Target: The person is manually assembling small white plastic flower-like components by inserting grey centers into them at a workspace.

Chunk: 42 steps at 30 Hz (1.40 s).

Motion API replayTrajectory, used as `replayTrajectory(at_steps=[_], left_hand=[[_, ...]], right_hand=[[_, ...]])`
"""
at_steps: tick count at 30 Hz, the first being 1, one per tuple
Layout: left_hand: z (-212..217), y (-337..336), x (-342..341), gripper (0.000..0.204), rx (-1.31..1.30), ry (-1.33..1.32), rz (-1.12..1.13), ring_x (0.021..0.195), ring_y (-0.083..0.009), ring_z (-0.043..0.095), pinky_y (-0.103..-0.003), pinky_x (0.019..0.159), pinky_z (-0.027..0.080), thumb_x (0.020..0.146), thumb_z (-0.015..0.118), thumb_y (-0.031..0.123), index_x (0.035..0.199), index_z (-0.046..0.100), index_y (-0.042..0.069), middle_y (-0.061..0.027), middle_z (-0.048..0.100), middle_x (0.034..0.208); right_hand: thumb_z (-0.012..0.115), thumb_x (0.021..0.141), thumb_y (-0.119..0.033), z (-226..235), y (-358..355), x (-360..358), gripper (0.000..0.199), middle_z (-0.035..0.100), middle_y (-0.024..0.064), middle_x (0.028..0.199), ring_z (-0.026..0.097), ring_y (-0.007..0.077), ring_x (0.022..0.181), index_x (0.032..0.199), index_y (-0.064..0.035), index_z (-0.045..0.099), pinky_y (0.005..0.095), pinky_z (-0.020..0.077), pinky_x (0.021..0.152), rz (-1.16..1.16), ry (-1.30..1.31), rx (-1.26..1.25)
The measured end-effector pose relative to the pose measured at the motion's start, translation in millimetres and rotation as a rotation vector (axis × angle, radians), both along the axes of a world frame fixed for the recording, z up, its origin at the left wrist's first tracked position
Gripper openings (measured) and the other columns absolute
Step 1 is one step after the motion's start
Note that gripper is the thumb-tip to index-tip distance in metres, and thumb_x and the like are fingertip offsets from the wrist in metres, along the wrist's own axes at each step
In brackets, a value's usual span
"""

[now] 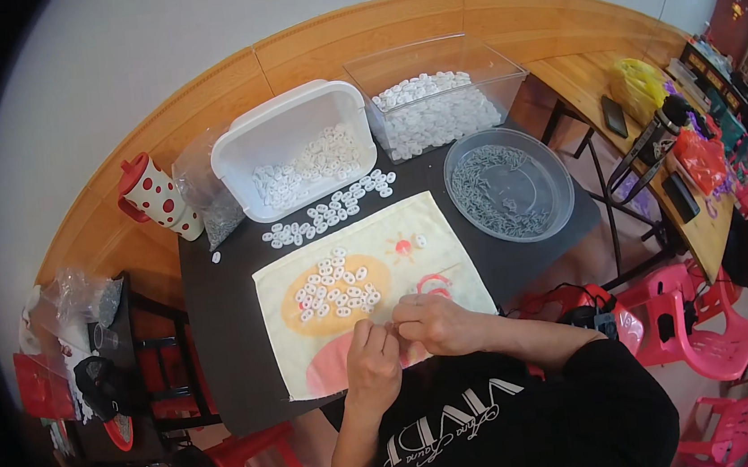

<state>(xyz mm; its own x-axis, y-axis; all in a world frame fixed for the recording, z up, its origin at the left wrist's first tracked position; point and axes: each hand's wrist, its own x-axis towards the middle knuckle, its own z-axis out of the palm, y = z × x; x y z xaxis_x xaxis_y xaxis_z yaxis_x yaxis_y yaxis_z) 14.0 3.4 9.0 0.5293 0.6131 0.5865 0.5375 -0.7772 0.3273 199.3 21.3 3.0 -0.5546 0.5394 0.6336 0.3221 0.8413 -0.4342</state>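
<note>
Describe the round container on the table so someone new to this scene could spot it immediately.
Start at the black table. At its far right corner, beside the clear rectangular box, sits the round clear bowl. It alone is circular, and it holds small grey pieces, not white ones.

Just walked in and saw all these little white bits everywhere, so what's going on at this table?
A person sits at a dark table with both hands together over a printed cloth. The left hand and right hand pinch something too small to make out. A pile of small white pieces lies on the cloth; more fill the white tub and clear box.
</note>
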Motion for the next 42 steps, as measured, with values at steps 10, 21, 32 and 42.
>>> replayTrajectory(at_steps=[10,21,32,42], left_hand=[[-2,2,0,0.011,0.037,-0.007,-0.010,0.076,-0.0319,0.050,-0.040,0.065,0.045,0.067,0.063,-0.006,0.074,0.055,-0.002,-0.0153,0.051,0.076],[-1,1,-2,0.017,0.018,-0.060,0.018,0.078,-0.0316,0.051,-0.039,0.066,0.047,0.070,0.064,-0.005,0.087,0.062,-0.006,-0.0146,0.052,0.078],[-2,4,-3,0.013,0.029,-0.017,-0.008,0.077,-0.0324,0.051,-0.039,0.068,0.046,0.070,0.063,-0.003,0.082,0.059,-0.006,-0.0157,0.052,0.078],[-3,4,-5,0.013,0.038,0.040,-0.055,0.077,-0.0328,0.051,-0.039,0.067,0.046,0.069,0.062,-0.001,0.080,0.058,-0.005,-0.0164,0.051,0.078]], right_hand=[[0.063,0.068,0.003,1,2,1,0.014,0.051,0.0110,0.081,0.056,0.0310,0.076,0.078,-0.0011,0.055,0.0399,0.0457,0.065,0.007,-0.019,0.011],[0.063,0.074,-0.002,-5,-14,-2,0.030,0.057,0.0135,0.091,0.057,0.0322,0.082,0.103,0.0030,0.064,0.0392,0.0475,0.072,-0.191,-0.115,0.027],[0.059,0.075,-0.013,5,-15,-2,0.026,0.054,0.0121,0.092,0.054,0.0281,0.083,0.095,0.0029,0.063,0.0368,0.0450,0.072,-0.193,-0.318,0.167],[0.060,0.075,-0.017,5,-14,-2,0.028,0.055,0.0119,0.091,0.055,0.0282,0.084,0.094,0.0037,0.063,0.0375,0.0456,0.073,-0.166,-0.364,0.170]])
